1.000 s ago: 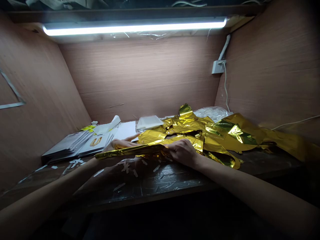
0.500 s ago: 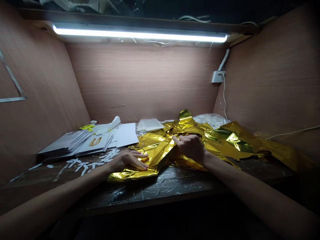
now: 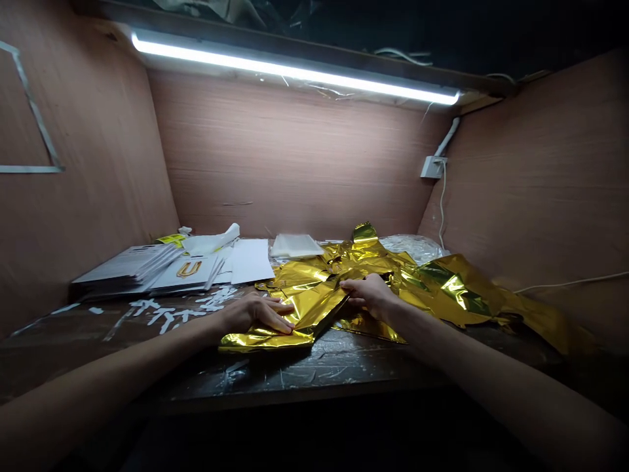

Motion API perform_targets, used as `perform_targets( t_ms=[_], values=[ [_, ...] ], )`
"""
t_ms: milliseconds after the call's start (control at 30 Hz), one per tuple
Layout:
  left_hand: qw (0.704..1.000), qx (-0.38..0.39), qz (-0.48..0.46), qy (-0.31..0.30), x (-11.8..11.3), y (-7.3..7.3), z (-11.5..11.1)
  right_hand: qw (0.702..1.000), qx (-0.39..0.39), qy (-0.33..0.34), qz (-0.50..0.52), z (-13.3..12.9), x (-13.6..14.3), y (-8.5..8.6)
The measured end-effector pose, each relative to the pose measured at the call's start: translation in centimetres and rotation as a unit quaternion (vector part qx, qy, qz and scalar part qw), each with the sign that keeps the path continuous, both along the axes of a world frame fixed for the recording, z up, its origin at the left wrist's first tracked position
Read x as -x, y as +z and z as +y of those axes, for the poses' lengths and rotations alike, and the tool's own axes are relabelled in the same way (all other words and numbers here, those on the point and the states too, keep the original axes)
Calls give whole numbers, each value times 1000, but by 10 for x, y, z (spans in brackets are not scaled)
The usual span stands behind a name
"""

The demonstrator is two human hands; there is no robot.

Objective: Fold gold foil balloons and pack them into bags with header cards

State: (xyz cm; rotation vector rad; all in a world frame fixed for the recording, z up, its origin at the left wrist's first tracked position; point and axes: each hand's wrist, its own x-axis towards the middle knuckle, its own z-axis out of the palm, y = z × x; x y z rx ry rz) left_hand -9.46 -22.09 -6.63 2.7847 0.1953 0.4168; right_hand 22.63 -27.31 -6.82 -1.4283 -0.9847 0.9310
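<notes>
A flat, shiny gold foil balloon (image 3: 304, 308) lies folded at the front of the dark table, part of it merging with the crumpled foil behind. My left hand (image 3: 258, 313) rests on its near left part, fingers stretched out and pressing on the foil. To the right, my right hand (image 3: 371, 295) pinches the balloon's edge between thumb and fingers, holding that side slightly raised. More crumpled gold foil balloons (image 3: 432, 292) spread behind and right of this hand.
Stacked white packets (image 3: 130, 262) lie at left, the nearer ones with a gold U (image 3: 189, 269). White strips (image 3: 162, 314) are stuck on the table (image 3: 344, 367). Clear bags (image 3: 297, 246) lie at the back. Wooden walls enclose three sides; a tube light (image 3: 295, 69) hangs above.
My right hand has turned from knuckles-up to a thumb-side pinch and come slightly left along the foil edge. My left hand stays on the foil. The camera view has tilted.
</notes>
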Motion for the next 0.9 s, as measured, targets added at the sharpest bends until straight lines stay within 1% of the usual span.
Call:
perform_targets(
  t_ms=[67,133,167,267,300,333,367,433,467,533,633,667,733,767,833,900],
  values=[
    [1000,-1,-2,-5,0,-1,-1,999,20,-19,33,1,1,4],
    [1000,4,-12,-14,0,-4,0,998,2,-36,57,0,2,11],
    [1000,9,-18,-17,0,-5,1,997,-31,-39,63,-2,2,15],
    [999,21,-24,-15,2,-10,5,979,-198,-27,43,-8,3,21],
    [999,23,-18,-12,3,-11,7,974,-224,-10,32,-11,4,20],
    [1000,23,-11,-6,3,-12,8,976,-215,11,28,-13,6,19],
    [1000,22,-2,-2,4,-12,9,984,-173,33,33,-15,8,16],
    [1000,22,11,7,4,-12,10,994,-55,71,64,-16,12,10],
    [1000,25,17,10,4,-11,10,994,-14,79,80,-16,15,8],
    [999,34,29,11,4,-10,10,994,23,72,85,-14,20,5],
    [998,52,33,13,4,-11,12,998,53,31,25,-12,23,5],
    [998,59,30,16,5,-11,13,997,63,30,-11,-11,23,5],
    [997,75,26,14,5,-13,15,991,63,59,-102,-12,20,4],
    [996,83,24,9,6,-14,16,985,55,79,-140,-12,18,4],
    [995,94,24,-1,6,-16,16,979,29,98,-175,-16,13,5],
    [995,98,25,-4,6,-17,15,980,-17,66,-187,-21,11,8]
  ],
)
